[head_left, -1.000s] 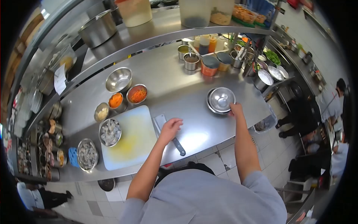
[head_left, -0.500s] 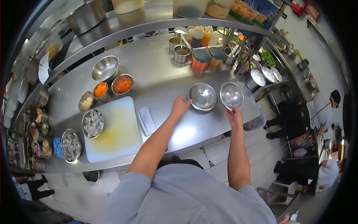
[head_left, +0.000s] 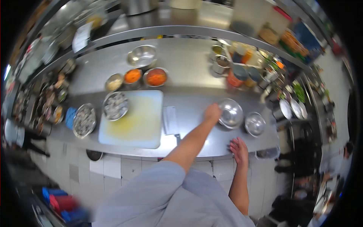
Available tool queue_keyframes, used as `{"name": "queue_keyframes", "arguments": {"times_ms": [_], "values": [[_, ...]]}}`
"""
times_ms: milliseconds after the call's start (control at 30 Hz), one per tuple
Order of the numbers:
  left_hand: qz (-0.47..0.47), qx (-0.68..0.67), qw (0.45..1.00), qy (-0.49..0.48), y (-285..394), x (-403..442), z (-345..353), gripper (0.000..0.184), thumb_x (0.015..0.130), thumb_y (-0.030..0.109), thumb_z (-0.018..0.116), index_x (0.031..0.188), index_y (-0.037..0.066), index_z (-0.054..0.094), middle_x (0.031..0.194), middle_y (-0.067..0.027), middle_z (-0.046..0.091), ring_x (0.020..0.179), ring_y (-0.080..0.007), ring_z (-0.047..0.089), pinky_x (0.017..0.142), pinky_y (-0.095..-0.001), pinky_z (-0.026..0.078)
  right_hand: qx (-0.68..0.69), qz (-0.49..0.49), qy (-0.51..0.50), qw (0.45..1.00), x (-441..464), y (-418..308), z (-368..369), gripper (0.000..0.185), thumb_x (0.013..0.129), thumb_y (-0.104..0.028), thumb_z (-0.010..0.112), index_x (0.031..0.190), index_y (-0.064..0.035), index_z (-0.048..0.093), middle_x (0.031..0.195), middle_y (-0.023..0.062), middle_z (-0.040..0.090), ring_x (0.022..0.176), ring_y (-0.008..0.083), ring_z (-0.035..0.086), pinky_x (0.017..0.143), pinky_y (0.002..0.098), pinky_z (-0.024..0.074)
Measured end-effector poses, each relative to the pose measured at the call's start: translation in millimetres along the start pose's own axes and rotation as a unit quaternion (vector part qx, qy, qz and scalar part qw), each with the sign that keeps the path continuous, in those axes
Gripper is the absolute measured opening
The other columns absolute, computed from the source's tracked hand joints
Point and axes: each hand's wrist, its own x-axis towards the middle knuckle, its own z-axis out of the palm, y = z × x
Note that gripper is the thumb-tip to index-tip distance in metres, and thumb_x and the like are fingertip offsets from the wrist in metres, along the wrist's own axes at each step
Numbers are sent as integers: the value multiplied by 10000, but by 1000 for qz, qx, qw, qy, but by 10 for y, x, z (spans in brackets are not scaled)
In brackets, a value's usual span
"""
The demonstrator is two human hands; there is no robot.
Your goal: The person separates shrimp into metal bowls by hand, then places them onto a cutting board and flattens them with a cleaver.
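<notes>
The round, shiny metal bowl (head_left: 231, 114) sits on the smooth steel counter (head_left: 189, 99), the left hand (head_left: 213, 112) at its near-left rim, fingers bent; I can't tell whether they grip it. A smaller thin-walled bowl (head_left: 255, 124) stands just beside it, and below that the right hand (head_left: 239, 150) hovers empty, fingers loosely spread. Further left lie a flat, broad-bladed knife (head_left: 170, 120) and a white board (head_left: 148, 117) smeared yellow, glossy grey shrimp (head_left: 115, 106) bowled on its corner

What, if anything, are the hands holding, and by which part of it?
The left hand is at the left rim of the larger right-side steel bowl, apparently gripping it, though blur hides the fingertips. The right hand holds nothing.
</notes>
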Motion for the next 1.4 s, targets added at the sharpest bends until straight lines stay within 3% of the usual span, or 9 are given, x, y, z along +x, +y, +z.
{"name": "queue_keyframes", "arguments": {"times_ms": [167,300,600,733,933,1000,1200,1300,1400], "values": [[19,-27,999,-39,185,-18,-453,289,914,165,572,1162,26,619,1128,-261,681,1072,-432,657,928,-521,532,-59,-14,-15,998,62,111,412,615,1024,-373,608,1499,-64,370,1229,135,618,844,222,679,672,320,588],[189,-94,973,90,258,-252,-644,327,854,63,572,1176,14,547,1166,-257,629,1017,-471,632,876,-534,521,-34,-57,-8,998,302,-4,610,713,1003,-426,632,1530,-81,298,1140,86,583,811,197,653,658,318,574],[443,-3,891,97,327,-640,-940,224,767,76,662,960,90,549,1103,-96,573,1079,-312,603,792,-424,565,-41,-63,50,996,755,9,805,667,970,-378,696,1477,-95,368,1113,57,554,849,186,633,663,322,544],[434,-50,894,102,106,-657,-1046,215,771,57,656,950,75,540,1119,-99,562,1019,-331,613,770,-441,553,-22,-38,13,999,800,121,816,525,990,-377,665,1386,-104,454,1098,71,594,866,201,643,702,352,549],[151,-262,945,124,-285,-763,-1229,235,790,18,644,976,54,505,992,-122,571,876,-310,609,773,-406,509,8,53,-79,995,232,267,1276,481,1041,-488,519,1337,-109,502,1146,89,646,900,216,649,723,352,540],[61,-359,922,129,-557,-864,-1215,271,833,24,642,1065,57,506,983,-103,596,906,-219,607,799,-353,498,-7,38,-133,990,12,344,1507,520,1065,-525,423,1352,-99,504,1174,83,633,945,229,644,717,358,544],[31,-423,896,130,-1019,-1286,-1713,351,888,25,634,1207,22,490,1094,-92,615,968,-155,608,846,-320,509,142,44,-230,962,-376,333,2234,516,1064,-488,442,1410,-105,450,1294,100,610,1067,252,658,748,420,595],[28,-404,902,150,-1164,-1494,-2010,359,885,21,629,1214,9,485,1116,-93,608,1004,-175,625,874,-341,514,2,67,-278,958,-173,508,2384,575,1028,-537,503,1422,-120,460,1309,74,626,1068,246,672,705,372,579],[-9,-411,909,68,-1388,-1812,-2471,341,938,94,667,1232,27,507,1133,-85,615,956,-160,660,800,-329,562,-74,72,-250,963,-140,733,2589,456,989,-296,614,1353,-50,493,1189,120,660,918,241,698,629,384,578]]}}
